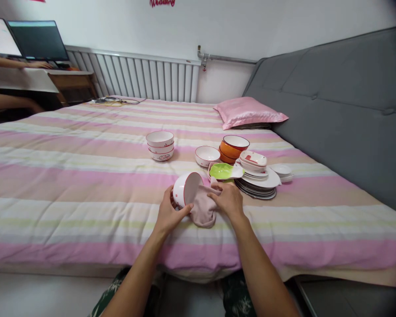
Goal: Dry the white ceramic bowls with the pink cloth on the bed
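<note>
In the head view, we are seeing a white bowl (183, 188) with a red rim and small red marks, tilted on its side above the striped bed (95, 211). Our left hand (172, 210) is gripping it; our right hand (229, 198), reaching from the right, is pinching a pinkish cloth (203, 209) beside it.

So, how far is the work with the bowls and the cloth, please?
In hand: the left hand holds a tilted white bowl; the right hand holds a pink cloth against it. Perhaps done: the stack of white bowls, set apart at left. Perhaps left: the single white bowl, orange bowls, green dish and stacked plates at right. Nothing visible confirms which are finished.
</note>
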Motion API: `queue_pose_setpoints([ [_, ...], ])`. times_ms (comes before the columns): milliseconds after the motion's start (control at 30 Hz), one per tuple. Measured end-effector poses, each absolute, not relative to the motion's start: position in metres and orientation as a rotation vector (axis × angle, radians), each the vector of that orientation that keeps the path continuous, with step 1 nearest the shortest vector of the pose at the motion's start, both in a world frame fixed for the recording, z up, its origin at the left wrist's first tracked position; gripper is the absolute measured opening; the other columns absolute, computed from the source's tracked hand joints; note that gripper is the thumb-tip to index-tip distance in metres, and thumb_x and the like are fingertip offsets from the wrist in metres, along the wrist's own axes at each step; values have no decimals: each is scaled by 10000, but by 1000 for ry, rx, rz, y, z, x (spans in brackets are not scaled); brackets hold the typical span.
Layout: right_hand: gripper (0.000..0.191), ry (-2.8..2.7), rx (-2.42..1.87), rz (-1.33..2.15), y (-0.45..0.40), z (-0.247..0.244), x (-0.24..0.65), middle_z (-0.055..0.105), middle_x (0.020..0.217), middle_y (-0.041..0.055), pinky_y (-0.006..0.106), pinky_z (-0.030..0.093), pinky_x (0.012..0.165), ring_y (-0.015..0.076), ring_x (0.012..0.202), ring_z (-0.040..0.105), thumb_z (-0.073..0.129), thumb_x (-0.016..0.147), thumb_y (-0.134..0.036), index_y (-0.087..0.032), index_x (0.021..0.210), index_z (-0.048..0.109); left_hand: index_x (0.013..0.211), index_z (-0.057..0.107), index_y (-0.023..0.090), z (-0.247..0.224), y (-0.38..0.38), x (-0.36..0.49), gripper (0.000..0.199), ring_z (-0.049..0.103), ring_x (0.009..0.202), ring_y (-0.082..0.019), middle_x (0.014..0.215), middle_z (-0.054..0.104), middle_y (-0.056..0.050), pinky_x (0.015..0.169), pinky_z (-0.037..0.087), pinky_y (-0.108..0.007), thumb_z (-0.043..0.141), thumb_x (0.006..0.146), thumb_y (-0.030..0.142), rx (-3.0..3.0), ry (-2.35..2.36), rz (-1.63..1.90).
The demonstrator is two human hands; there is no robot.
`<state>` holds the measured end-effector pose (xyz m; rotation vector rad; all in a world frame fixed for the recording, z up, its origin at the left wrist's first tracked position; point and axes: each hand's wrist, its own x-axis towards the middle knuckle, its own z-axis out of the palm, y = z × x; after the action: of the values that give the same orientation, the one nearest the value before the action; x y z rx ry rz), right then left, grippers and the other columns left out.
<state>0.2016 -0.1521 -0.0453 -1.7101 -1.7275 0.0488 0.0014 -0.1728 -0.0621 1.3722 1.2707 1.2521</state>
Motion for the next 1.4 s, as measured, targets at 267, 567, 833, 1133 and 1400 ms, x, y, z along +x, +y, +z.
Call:
queue_pose_setpoints([
  [267,187,-1479,-1748,94,-149,-47,207,653,813,78,296,379,640,213,744,573,525,787,-353,-195,766,622,1249,387,152,-58,-174,3,829,601,1045,-273,1188,556,-145,842,519,-379,781,559,388,1369,1263,1269],
  [567,435,-1389,-2000,389,-146,-55,213,667,897,129,332,410,637,276,797,617,607,704,-507,-182,992,569,1243,389,153,-62,-173,1,800,591,1060,-278,1204,541,-146,858,515,-388,778,579,372,1406,1265,1270],
  [833,428,-1463,-1555,740,-146,-53,225,706,1004,79,368,487,780,248,875,649,688,612,-281,-192,1030,666,1253,379,130,-61,-173,2,836,588,1070,-277,1214,536,-160,875,508,-387,780,561,373,1372,1261,1272],
  [1133,606,-963,-1033,1215,-162,-13,228,703,1085,71,343,536,802,223,924,676,752,629,-353,-218,1199,597,1244,402,151,-59,-174,1,795,600,1059,-271,1206,557,-145,859,521,-384,773,577,370,1407,1267,1254],
  [1400,555,-1074,-1175,754,-156,-23,234,714,1041,118,383,527,832,261,981,664,687,705,-320,-165,1229,594,1255,395,141,-60,-174,1,800,592,1070,-278,1216,548,-157,865,520,-400,770,586,367,1415,1289,1258],
])
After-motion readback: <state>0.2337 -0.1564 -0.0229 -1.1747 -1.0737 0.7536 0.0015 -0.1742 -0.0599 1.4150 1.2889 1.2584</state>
